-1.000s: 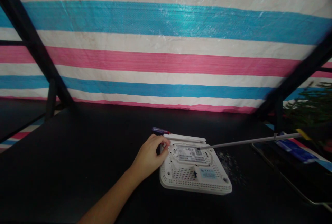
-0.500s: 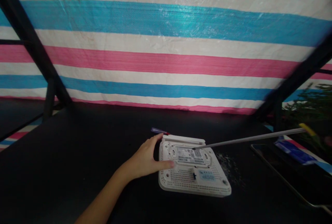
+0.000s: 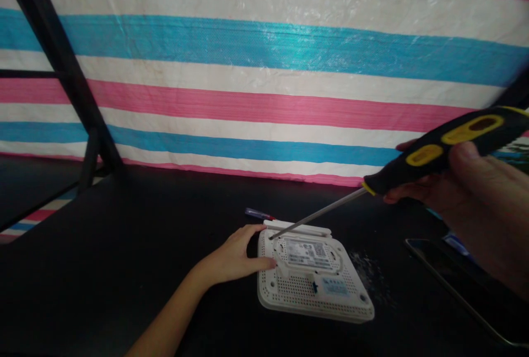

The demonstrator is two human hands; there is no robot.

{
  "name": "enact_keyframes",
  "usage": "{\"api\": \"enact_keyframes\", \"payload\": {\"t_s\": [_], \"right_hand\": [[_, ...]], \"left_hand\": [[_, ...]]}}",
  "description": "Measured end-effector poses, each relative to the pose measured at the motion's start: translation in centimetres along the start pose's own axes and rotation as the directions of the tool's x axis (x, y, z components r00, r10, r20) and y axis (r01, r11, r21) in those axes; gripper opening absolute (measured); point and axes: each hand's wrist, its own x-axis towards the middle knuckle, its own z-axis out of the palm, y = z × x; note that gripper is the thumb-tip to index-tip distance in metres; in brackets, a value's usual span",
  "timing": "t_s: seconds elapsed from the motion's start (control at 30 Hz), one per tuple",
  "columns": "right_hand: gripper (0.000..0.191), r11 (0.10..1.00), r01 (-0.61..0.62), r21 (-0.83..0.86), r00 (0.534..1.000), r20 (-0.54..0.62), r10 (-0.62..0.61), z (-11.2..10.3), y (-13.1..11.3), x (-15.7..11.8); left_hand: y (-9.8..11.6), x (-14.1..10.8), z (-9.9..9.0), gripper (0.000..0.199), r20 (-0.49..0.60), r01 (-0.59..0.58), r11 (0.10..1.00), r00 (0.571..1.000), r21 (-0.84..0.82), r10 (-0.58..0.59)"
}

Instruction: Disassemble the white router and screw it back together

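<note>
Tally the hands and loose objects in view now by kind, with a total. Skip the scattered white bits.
Hands: 2, left hand and right hand
Screwdriver: 1
Router: 1
Phone-like slab: 1
Pen-like item: 1
Blue packet: 1, mostly hidden
Total: 7

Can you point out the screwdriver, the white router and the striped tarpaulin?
Screwdriver (image 3: 394, 174), head view: front of the black handle.
White router (image 3: 300, 280), head view: perforated face.
Striped tarpaulin (image 3: 256, 106), head view: a pink stripe.
</note>
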Motion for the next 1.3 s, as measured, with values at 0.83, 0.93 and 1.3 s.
{"api": "enact_keyframes", "payload": {"t_s": [0.83, 0.93, 1.3], "right_hand": [[0.053, 0.922, 0.379, -0.08, 0.827, 0.477, -0.298, 5.7, -4.1, 5.5], [0.056, 0.898, 0.429, -0.102, 0.797, 0.511, -0.322, 5.6, -4.7, 5.4], [0.037, 0.742, 0.61, -0.28, 0.782, 0.368, -0.504, 5.4, -6.2, 5.4]], "left_hand": [[0.2, -0.2, -0.2, 0.07, 0.009, 0.009, 1.0, 1.0, -0.007, -0.009], [0.2, -0.2, -0.2, 0.069, 0.01, 0.004, 1.0, 1.0, -0.006, -0.004], [0.1, -0.2, -0.1, 0.067, -0.003, 0.011, 1.0, 1.0, -0.027, -0.011]]}}
